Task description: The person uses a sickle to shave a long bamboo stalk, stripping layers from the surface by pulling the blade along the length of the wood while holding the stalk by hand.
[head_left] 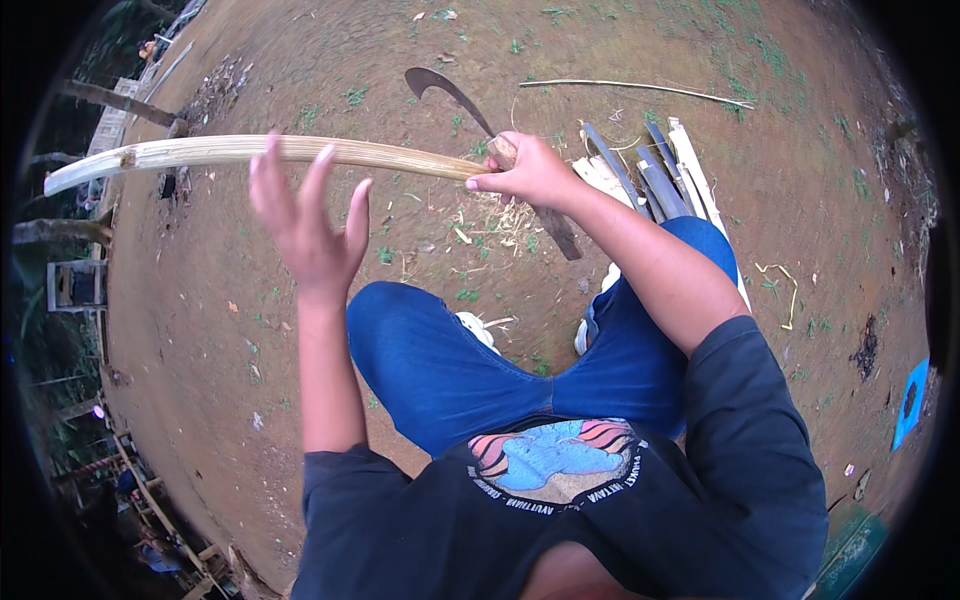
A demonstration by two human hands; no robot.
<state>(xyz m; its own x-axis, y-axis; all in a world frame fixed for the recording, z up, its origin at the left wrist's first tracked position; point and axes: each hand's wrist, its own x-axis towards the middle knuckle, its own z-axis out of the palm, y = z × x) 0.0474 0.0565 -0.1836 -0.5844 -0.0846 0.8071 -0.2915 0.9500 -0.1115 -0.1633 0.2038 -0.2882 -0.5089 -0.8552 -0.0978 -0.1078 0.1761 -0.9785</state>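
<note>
My right hand (535,175) is closed round a sickle (450,93) and one end of a long pale bamboo strip (400,155). The sickle's dark hooked blade points up and to the far left. Its worn wooden handle passes through my grip and comes out below. From my right hand the strip reaches leftward, nearly level, to the left side of the view. My left hand (310,220), slightly blurred, is raised at the strip with fingers apart, overlapping its middle. Whether the fingertips touch the strip cannot be made out.
Several split bamboo pieces (660,180) lie beyond my right knee. A thin stick (635,88) rests on the dirt farther off. Pale shavings (510,225) are scattered ahead of my feet. A blue item (910,405) is at the far right; wooden posts (125,102) stand at the left.
</note>
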